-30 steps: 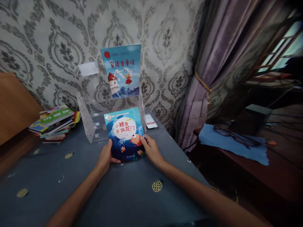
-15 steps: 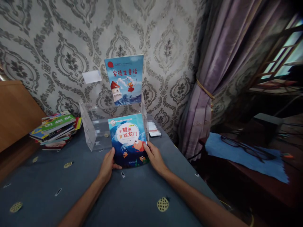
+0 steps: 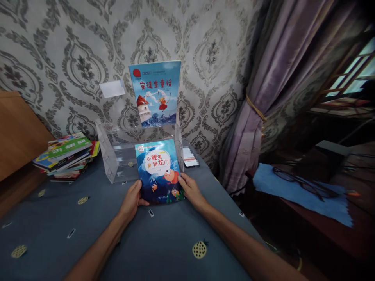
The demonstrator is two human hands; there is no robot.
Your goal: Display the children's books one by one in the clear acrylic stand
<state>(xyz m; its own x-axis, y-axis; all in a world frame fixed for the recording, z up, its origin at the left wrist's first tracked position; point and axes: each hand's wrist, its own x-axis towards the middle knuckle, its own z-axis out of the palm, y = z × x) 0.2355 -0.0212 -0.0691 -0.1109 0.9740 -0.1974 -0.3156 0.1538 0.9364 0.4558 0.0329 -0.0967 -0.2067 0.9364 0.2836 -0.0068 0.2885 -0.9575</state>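
Note:
Between my two hands is a blue picture book [image 3: 159,175] with orange fish on its cover, tilted back against the lower front of a clear acrylic stand [image 3: 106,160]. My left hand [image 3: 133,199] grips its lower left edge, thumb along the side. At the lower right edge, my right hand [image 3: 190,191] pinches the same book; the fingers behind it are hidden. A second book [image 3: 158,93], light blue with a lighthouse and a red-dressed figure, stands upright on the stand's upper tier. A blank white card [image 3: 112,89] is at the stand's upper left.
A stack of books [image 3: 68,154] lies on the dark patterned tablecloth [image 3: 164,249] at left, beside a wooden panel [image 3: 20,132]. Right of the stand lies a phone [image 3: 191,157]. Past the table edge, glasses [image 3: 304,183] rest on a blue cloth [image 3: 266,181], near a purple curtain [image 3: 263,78].
The view has shifted slightly. Both hands still hold the fish book in nearly the same place against the stand, with little other visible movement.

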